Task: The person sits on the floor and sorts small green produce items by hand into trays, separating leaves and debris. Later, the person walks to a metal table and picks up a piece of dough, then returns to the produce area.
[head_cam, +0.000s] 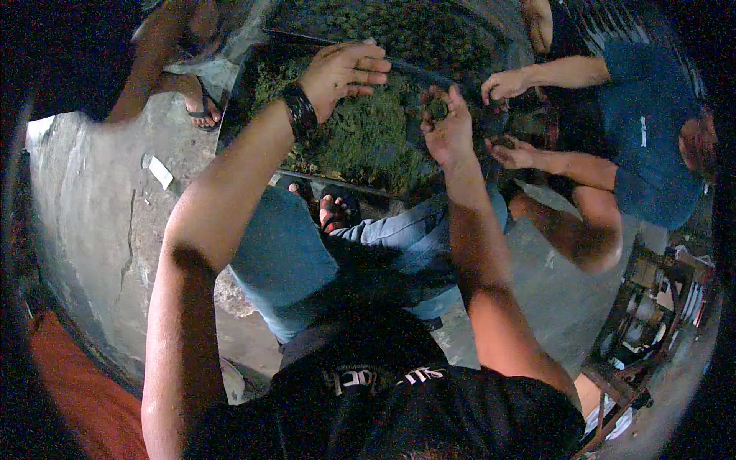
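My left hand (pixel 348 77), with dark bands around the wrist, is stretched palm-down over a bed of low green plants (pixel 362 138). Its fingers are slightly apart and nothing shows in them. To the right, my right hand (pixel 449 129) is raised over the bed's right side, palm turned up. Its dirt-darkened fingers curl round a small green clump (pixel 438 108), blurred and partly hidden by them. A dark strip (pixel 420 72) crosses the bed between my hands and divides it from more greenery (pixel 397 23) behind.
At the right crouches a person in a blue shirt (pixel 650 138), both hands near the bed's edge. Another person's leg and sandalled foot (pixel 202 109) are at the upper left. White paper (pixel 160 172) lies on the concrete floor (pixel 92 190). A cluttered rack (pixel 638 316) stands lower right.
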A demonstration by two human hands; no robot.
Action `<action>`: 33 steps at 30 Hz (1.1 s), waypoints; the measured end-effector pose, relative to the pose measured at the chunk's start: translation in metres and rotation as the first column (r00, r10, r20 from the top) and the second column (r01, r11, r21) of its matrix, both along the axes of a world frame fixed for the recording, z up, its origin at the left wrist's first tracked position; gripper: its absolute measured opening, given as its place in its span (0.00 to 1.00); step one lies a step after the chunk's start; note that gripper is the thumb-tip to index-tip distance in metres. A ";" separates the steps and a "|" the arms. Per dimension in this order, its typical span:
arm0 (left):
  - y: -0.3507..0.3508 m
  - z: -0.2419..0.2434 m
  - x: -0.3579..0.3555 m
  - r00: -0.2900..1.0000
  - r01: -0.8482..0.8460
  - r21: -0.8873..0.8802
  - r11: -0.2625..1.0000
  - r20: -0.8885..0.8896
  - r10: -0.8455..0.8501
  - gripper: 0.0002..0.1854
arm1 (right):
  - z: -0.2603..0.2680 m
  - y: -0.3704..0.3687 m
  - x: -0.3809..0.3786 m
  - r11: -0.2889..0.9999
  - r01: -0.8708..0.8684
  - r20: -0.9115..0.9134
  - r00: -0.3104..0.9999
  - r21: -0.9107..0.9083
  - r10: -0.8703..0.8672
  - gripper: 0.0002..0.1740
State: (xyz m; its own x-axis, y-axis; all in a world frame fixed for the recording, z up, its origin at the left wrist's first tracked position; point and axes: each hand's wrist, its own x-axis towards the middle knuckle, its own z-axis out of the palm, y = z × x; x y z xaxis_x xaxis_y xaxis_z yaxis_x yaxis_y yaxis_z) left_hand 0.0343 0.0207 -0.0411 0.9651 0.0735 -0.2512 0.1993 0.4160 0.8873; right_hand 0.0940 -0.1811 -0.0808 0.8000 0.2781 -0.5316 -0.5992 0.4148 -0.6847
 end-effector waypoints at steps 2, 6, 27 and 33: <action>0.002 0.001 0.009 0.998 0.008 0.014 1.000 -0.065 -0.007 0.20 | -0.023 0.005 0.007 0.998 0.031 -0.022 0.999 -0.055 -0.032 0.17; 0.006 -0.006 0.020 0.997 -0.033 -0.087 0.996 -0.068 0.027 0.16 | -0.034 0.022 0.007 0.988 -0.073 -0.168 0.985 -0.134 0.050 0.24; 0.043 0.017 0.065 0.960 -0.278 -0.351 0.894 -0.114 0.254 0.10 | -0.058 0.062 0.107 0.993 -0.038 0.229 0.971 -0.116 0.064 0.11; 0.048 0.019 0.062 0.909 -0.394 -0.400 0.828 -0.038 0.415 0.13 | -0.065 0.072 0.116 0.819 -0.276 0.423 0.748 -0.503 0.511 0.13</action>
